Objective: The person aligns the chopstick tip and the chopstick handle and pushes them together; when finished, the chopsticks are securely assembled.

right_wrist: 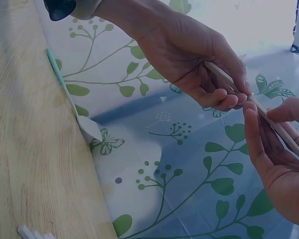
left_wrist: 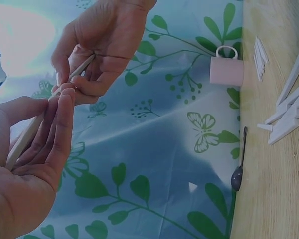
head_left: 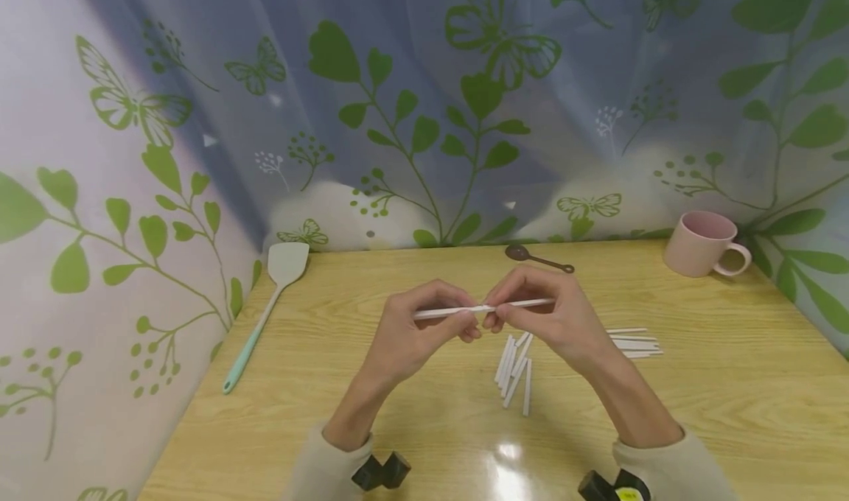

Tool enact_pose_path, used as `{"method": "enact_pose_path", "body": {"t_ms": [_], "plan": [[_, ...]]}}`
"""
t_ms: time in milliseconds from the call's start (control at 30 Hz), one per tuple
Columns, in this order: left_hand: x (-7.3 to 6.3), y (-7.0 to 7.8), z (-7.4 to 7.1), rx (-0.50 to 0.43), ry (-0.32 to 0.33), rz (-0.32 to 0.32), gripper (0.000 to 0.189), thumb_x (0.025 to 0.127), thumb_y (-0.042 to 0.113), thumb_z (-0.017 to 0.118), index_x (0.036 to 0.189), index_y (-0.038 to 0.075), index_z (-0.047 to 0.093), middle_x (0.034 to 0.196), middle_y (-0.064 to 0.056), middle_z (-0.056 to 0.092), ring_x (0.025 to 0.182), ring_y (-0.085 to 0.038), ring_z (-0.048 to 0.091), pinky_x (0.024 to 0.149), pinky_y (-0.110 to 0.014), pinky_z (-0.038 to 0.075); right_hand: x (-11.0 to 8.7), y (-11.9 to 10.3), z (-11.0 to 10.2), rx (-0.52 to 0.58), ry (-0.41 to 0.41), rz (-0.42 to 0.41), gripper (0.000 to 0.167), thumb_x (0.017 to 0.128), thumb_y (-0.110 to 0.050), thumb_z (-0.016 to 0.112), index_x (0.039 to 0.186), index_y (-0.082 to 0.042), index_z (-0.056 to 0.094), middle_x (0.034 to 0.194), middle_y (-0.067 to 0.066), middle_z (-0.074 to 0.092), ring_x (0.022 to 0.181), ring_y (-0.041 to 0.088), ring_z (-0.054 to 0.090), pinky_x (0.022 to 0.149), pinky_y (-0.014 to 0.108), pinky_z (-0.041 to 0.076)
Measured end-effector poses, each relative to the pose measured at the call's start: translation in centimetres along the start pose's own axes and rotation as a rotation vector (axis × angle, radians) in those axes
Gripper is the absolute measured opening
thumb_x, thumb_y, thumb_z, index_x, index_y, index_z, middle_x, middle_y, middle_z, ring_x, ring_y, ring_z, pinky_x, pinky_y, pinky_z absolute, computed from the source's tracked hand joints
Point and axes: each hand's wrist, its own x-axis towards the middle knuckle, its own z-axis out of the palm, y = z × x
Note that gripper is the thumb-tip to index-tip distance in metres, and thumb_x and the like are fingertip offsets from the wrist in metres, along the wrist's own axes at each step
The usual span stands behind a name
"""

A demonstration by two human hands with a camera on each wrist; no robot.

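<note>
Thin white sticks are held up above the table, in line between the hands. My left hand (head_left: 418, 328) pinches the left stick length (head_left: 441, 313) between thumb and fingers, its outer end against the palm. The right hand (head_left: 550, 313) pinches the right length (head_left: 530, 303) the same way. Their fingertips meet at the middle, where I cannot tell whether this is one stick or two end to end. In the right wrist view, the held stick (right_wrist: 276, 127) slants between both hands. A loose pile of short white sticks (head_left: 511, 372) lies on the table below.
More white sticks (head_left: 633, 344) lie beside the right forearm. A dark brown spoon (head_left: 537, 258) and a pink mug (head_left: 699, 244) stand toward the back. At left lies a spatula (head_left: 265, 317) with a mint handle. A patterned curtain (head_left: 398, 155) borders the wooden table (head_left: 298, 383).
</note>
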Motion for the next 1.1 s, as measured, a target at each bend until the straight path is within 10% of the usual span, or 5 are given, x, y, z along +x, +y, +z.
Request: {"method": "enact_pose_path", "body": {"t_ms": [633,1100], "plan": [[-0.4,0.1,-0.8,0.150,0.050,-0.116,0.018,0.106,0.016,0.063,0.112,0.003,0.074,0.093,-0.015,0.075,0.081,-0.032,0.075,0.073,-0.043,0.064,0.0,1.2,-1.0,0.000,-0.040,0.040,0.012,0.101,-0.001,0.064,0.111,0.000,0.069,0.097,0.012,0.074,0.087,0.028,0.075,0.084,0.043,0.062],[-2.9,-1.6,-3.0,0.126,0.069,-0.328,0.022,0.105,0.020,0.065,0.120,0.006,0.074,0.102,-0.015,0.077,0.082,-0.026,0.075,0.078,-0.040,0.063,1.4,5.6,0.5,0.181,0.053,0.204,0.011,0.098,-0.005,0.071,0.107,0.001,0.067,0.101,0.009,0.075,0.090,0.024,0.076,0.091,0.044,0.061]]}}
